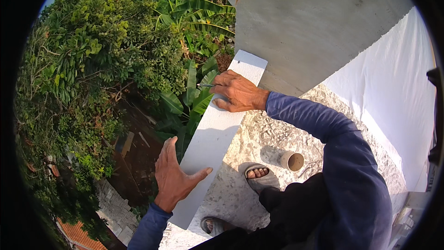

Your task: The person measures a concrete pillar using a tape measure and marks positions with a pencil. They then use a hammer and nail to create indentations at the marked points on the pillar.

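Note:
A long white block lies slantwise along the edge of a rough concrete slab. My right hand rests on its upper part, fingers bent around a thin dark pencil whose tip points left past the block's edge. Lower down, my left hand is open, thumb spread wide from the fingers. The thumb reaches over the block's face, and the other fingers are at its left side. Whether the left palm touches the block I cannot tell.
A grey plastered wall rises beyond the block, with white sheeting to the right. An upright pipe stub stands near my sandalled foot. Left of the edge the ground drops to trees, banana plants and low roofs.

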Motion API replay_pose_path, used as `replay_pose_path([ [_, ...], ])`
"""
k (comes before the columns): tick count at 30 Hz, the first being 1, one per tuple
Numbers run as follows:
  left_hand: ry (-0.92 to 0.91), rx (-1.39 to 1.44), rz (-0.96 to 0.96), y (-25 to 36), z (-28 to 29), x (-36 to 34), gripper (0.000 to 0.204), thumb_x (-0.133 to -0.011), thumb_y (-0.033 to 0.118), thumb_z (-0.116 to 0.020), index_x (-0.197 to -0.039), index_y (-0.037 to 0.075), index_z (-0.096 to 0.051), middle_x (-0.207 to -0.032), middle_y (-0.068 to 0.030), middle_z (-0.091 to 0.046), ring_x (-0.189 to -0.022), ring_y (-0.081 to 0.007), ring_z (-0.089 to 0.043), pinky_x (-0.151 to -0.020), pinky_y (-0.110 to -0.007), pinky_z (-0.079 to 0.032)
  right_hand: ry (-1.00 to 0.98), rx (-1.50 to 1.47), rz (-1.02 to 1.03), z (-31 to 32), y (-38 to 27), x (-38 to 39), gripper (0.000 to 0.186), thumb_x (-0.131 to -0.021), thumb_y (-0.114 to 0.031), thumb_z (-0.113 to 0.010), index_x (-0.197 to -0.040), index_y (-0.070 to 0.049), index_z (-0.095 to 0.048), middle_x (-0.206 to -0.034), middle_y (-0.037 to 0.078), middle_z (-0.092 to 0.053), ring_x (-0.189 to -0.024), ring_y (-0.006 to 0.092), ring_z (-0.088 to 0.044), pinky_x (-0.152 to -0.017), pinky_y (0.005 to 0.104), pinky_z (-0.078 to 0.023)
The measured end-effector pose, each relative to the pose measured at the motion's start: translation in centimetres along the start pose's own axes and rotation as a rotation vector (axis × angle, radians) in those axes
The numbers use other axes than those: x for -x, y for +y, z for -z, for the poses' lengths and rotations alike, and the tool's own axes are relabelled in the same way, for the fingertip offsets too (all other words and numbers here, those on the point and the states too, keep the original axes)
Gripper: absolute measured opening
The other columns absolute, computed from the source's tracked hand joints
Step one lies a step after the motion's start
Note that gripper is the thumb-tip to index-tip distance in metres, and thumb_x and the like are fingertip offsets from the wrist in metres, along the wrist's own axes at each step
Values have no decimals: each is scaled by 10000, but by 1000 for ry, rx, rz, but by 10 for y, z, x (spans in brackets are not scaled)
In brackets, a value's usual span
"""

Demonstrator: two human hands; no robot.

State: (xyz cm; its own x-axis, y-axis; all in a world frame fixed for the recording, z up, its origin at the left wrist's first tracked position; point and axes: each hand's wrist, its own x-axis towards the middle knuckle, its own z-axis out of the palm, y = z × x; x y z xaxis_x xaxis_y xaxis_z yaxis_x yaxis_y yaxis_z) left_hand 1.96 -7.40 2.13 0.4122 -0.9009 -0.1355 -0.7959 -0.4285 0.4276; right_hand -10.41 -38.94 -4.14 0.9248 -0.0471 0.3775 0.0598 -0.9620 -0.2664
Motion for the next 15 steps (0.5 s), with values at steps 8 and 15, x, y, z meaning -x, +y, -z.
replay_pose_path([
  [8, -49, -31, 27, 55, -37, -36, 1194, -656, 586, -872, -1549, 78, -264, -1429, -251, -429, -1340, -437, -446, -1044, -590, -402, 22, -17, 10, 2, 0, 0, 331, -907, -296, -666, -1068, -13, -725, -1032, 142, -639, -997, 317, -626, -959, 436, -469],
  [15, -47, -192, 35, 60, -45, -40, 1172, -673, 493, -851, -1594, 131, -223, -1326, -238, -442, -1232, -409, -492, -949, -542, -453, 21, -14, 58, 3, 4, -2, 352, -902, -325, -636, -1049, -25, -746, -930, 114, -604, -933, 277, -620, -917, 416, -447],
])
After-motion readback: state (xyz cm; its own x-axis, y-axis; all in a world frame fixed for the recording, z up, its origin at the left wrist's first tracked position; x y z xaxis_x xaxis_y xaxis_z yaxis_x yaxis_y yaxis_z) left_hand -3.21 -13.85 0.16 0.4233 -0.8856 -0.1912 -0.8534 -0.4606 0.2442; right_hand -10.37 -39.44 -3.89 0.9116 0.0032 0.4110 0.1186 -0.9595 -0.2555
